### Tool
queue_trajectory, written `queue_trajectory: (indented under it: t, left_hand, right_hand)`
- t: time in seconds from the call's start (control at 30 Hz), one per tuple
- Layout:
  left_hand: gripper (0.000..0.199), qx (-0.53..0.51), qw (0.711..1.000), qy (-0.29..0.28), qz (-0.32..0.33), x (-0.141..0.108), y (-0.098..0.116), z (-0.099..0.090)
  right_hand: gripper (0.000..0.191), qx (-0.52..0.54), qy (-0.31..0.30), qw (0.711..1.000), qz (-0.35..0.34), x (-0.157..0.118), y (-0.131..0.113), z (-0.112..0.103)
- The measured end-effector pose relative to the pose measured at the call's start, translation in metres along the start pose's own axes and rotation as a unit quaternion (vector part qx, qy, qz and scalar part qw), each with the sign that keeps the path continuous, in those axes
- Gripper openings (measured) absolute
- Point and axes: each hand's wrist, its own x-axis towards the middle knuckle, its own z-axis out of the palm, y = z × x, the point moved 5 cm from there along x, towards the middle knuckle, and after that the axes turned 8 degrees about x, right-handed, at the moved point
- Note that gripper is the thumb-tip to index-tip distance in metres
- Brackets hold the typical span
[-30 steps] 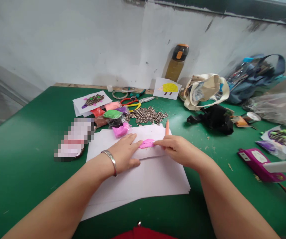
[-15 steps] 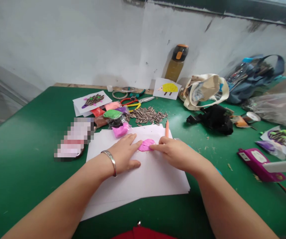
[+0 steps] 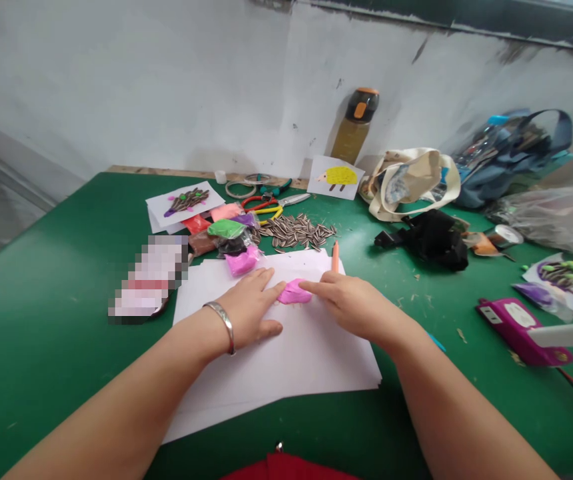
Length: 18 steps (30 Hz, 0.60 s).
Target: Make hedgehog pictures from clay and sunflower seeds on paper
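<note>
A flattened pink clay piece (image 3: 295, 292) lies on the stacked white paper (image 3: 286, 360). My left hand (image 3: 250, 310) rests flat on the paper with fingers spread, its index fingertip at the clay's left edge; a silver bangle circles that wrist. My right hand (image 3: 349, 300) points its index finger at the clay's upper right edge, the other fingers curled beneath with nothing visible in them. An orange pen (image 3: 335, 257) lies just beyond the right hand. Behind the paper are a pink clay packet (image 3: 242, 261), a green one (image 3: 226, 229) and a pile of sunflower seeds (image 3: 296, 232).
Scissors (image 3: 294, 199) and pliers lie behind the seeds. A hedgehog picture (image 3: 336, 177) and a bottle (image 3: 355, 127) stand by the wall. Bags (image 3: 411, 183) and a black cloth item (image 3: 434, 241) are right, with a magenta device (image 3: 521, 333) nearer. A blurred-out object (image 3: 151, 280) lies left.
My right index fingertip has shifted slightly up along the clay's right side. The clay's right edge looks a little different in outline. My left hand stays in place.
</note>
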Motion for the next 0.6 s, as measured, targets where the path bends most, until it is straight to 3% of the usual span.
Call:
queue_trajectory:
  t: [0.27, 0.6]
  left_hand:
    - [0.073, 0.005, 1.0, -0.016, -0.007, 0.0, 0.0, -0.001]
    - [0.07, -0.005, 1.0, 0.01, 0.001, -0.001, 0.0, 0.001]
  right_hand:
    - [0.047, -0.057, -0.019, 0.998, 0.007, 0.002, -0.001, 0.004]
    - [0.044, -0.081, 0.032, 0.994, -0.059, 0.01, -0.02, 0.009]
